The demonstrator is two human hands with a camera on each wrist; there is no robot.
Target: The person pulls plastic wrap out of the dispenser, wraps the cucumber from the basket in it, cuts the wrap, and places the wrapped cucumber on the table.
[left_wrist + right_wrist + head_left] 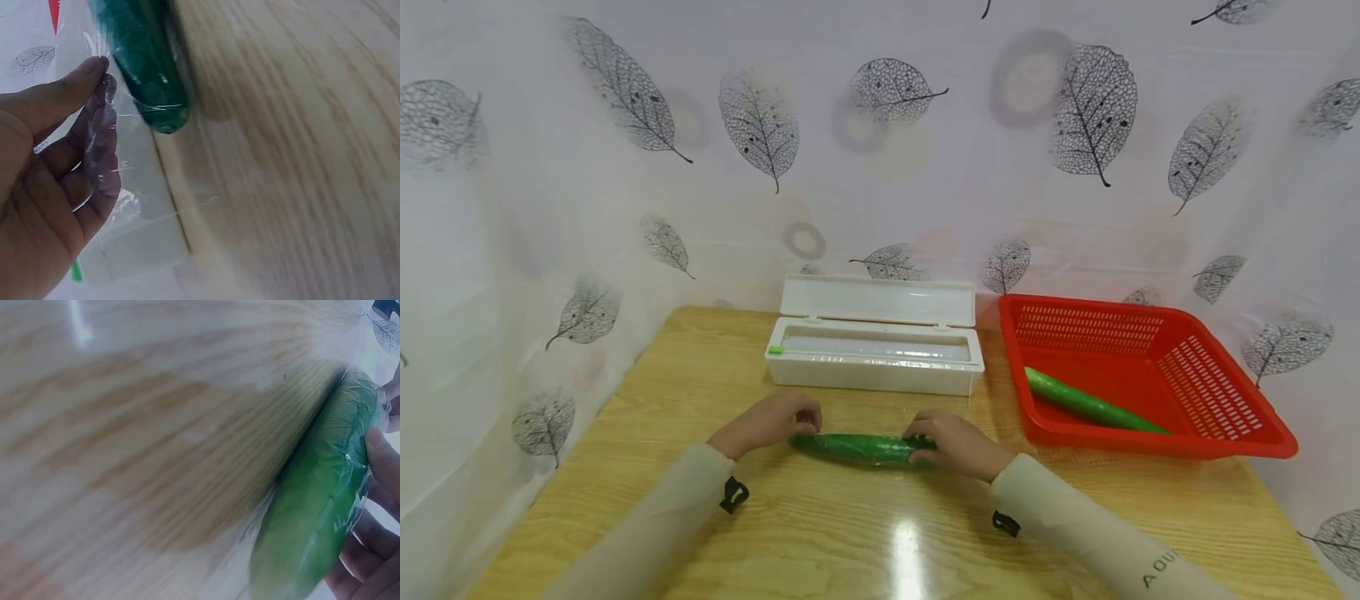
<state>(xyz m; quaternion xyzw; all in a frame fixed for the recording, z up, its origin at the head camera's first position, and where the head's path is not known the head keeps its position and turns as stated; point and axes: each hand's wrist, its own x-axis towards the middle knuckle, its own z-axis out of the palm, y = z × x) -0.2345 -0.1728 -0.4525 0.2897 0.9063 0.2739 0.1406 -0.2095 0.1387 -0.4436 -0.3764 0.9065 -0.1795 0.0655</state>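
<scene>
A green cucumber [857, 448] wrapped in clear plastic film lies across the wooden table between both hands. At its left end, my left hand [771, 423] pinches the film [128, 203] between thumb and forefinger; the other fingers curl behind it. Loose film hangs past the cucumber's tip in the left wrist view. My right hand [958, 442] grips the cucumber near its right end, thumb on the near side. Seen from the right wrist, the film [350, 456] is wrinkled and shiny along the cucumber's side.
Behind the hands stands a white cling film box [872, 375], its lid raised and a roll inside. A red plastic basket [1150, 446] at the right holds another cucumber [1090, 404]. A leaf-patterned covering [880, 192] hangs behind the table.
</scene>
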